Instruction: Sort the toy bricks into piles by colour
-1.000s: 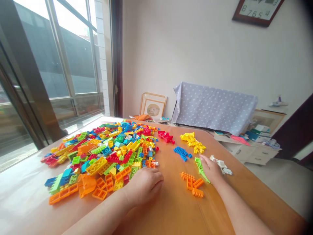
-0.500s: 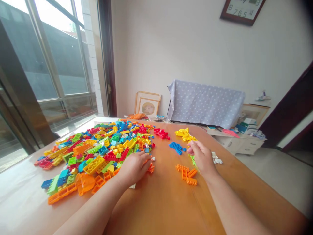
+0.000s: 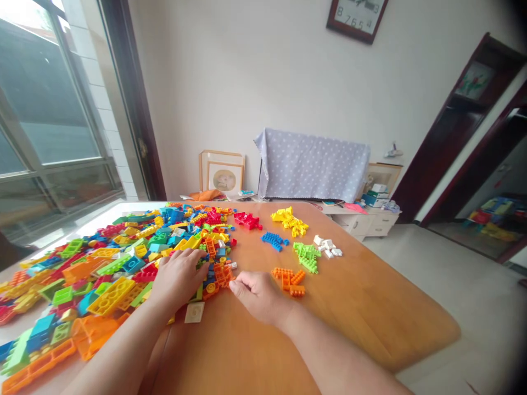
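Note:
A big heap of mixed coloured bricks (image 3: 123, 258) covers the left of the wooden table (image 3: 349, 307). My left hand (image 3: 179, 277) lies palm down on the heap's near right edge, fingers curled over bricks. My right hand (image 3: 257, 296) is beside it, fingertips pinched at orange bricks (image 3: 222, 273) on the heap's edge. To the right lie sorted small piles: orange (image 3: 288, 277), green (image 3: 307, 255), white (image 3: 327, 247), blue (image 3: 272, 240), yellow (image 3: 289, 219) and red (image 3: 247, 220).
A small pale card (image 3: 194, 311) lies on the table near my left wrist. Behind the table stand a dotted cloth cover (image 3: 315, 164), picture frames (image 3: 222, 173) and a low white cabinet (image 3: 364, 219). A window (image 3: 49, 137) is on the left, a doorway on the right.
My right hand has come back from the green pile to the heap's near edge, next to my left hand. My view has swung to the right.

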### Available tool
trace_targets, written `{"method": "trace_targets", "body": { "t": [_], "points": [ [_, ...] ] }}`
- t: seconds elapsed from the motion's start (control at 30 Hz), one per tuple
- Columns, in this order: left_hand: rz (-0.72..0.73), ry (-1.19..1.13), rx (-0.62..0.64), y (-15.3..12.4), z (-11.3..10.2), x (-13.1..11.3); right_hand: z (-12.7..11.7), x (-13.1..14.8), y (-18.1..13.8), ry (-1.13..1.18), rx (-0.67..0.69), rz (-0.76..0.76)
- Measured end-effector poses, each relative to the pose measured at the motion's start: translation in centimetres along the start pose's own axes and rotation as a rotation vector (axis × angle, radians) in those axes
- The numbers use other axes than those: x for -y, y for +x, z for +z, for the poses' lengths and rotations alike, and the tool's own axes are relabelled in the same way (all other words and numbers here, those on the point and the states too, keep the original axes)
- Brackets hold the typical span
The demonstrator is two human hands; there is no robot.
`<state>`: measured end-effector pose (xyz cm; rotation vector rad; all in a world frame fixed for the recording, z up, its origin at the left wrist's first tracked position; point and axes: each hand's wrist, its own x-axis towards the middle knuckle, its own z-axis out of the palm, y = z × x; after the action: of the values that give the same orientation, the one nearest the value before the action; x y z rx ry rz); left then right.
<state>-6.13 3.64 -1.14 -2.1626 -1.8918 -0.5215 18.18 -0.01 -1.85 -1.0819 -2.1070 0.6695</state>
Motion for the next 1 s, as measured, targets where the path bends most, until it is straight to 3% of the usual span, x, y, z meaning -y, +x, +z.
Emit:
{"method": "trace_targets", "body": {
  "t": [0.1, 0.23, 0.4, 0.57, 0.87, 1.0],
  "points": [
    [0.002, 0.001, 0.015, -0.1, -0.3, 0.0, -2.5, -0.8, 0.3, -0.169, -0.019, 0.066],
    [0.016, 0.003, 0.027, -0.2, -0.7, 0.0, -7.2, -3.3, 0.4, -0.411, -0.08, 0.3],
    [0.008, -0.021, 0.033, -0.2, -1.0, -0.1, -11.4, -6.5, -0.8, -0.432, 0.113, 0.602],
    [0.0, -0.044, 0.04, -0.3, -1.3, -0.2, -11.5, -7.3, -1.1, -0.383, 0.253, 0.596],
    [0.003, -0.037, 0.042, -0.4, -1.2, -0.3, -9.2, -7.8, 0.0, -0.397, 0.171, 0.519],
    [-0.001, -0.035, 0.035, -0.4, -1.1, -0.2, -10.1, -7.6, -0.4, -0.293, 0.168, 0.516]
  ]
}}
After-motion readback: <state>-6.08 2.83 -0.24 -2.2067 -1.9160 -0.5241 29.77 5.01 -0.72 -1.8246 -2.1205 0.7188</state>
